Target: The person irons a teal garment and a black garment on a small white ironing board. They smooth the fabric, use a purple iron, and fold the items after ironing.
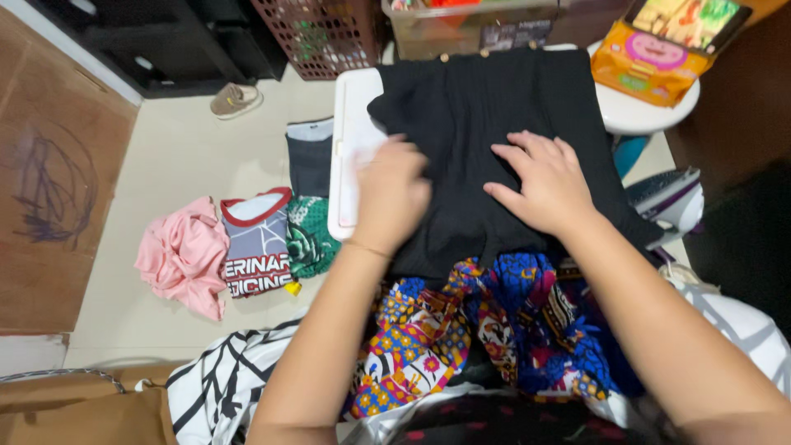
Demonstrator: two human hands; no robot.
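A black garment [486,107] with small gold buttons along its far edge lies spread over a white board [350,124]. My right hand [544,181] rests flat on the black garment with its fingers apart. My left hand [391,194], blurred, lies on the garment's left edge where it meets the white board, fingers curled downward; whether it pinches the fabric is unclear. A bright patterned cloth [461,330] covers my lap below the garment.
On the floor to the left lie a pink garment [181,255], a grey and red shirt [257,243], a green cloth [309,239] and a dark folded piece [311,156]. An iron [671,202] sits at right. A round white table [651,111] holds an orange packet [647,70]. Baskets stand behind.
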